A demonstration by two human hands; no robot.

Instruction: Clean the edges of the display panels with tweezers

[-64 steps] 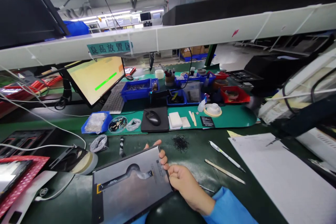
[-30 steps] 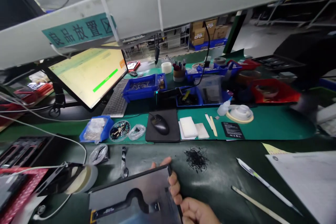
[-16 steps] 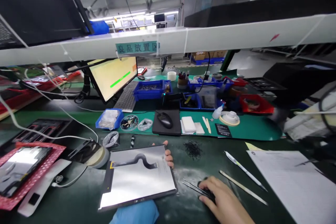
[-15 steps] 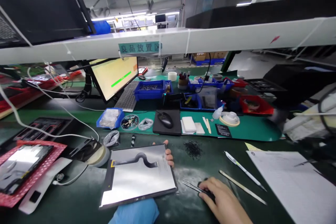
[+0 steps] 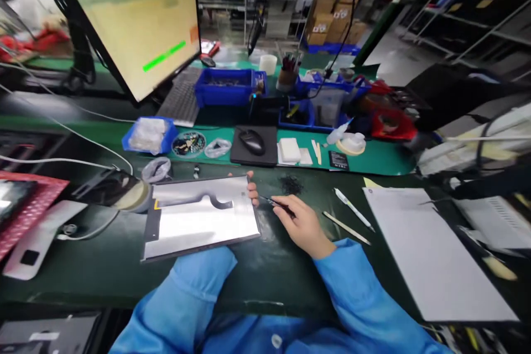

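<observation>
My left hand grips a flat LCD panel from beneath, its fingertips curling over the right edge while the palm is hidden. The panel's silvery back faces up, tilted above the bench, with a dark ribbon cable along its upper part and a small yellow patch at the left. In my right hand is a pair of tweezers, pinched between thumb and fingers. Their tips point left, close to the fingers of my left hand. A heap of small black bits lies just behind the right hand.
A wooden stick, a white pen and paper sheets lie to the right. Behind are a mouse, blue bins and a monitor. A tape roll and a white cable sit at left.
The camera has tilted downward, bringing both blue sleeves into view. My right hand has carried the tweezers up and leftward, nearer the panel's right edge. The left hand keeps hold of the panel.
</observation>
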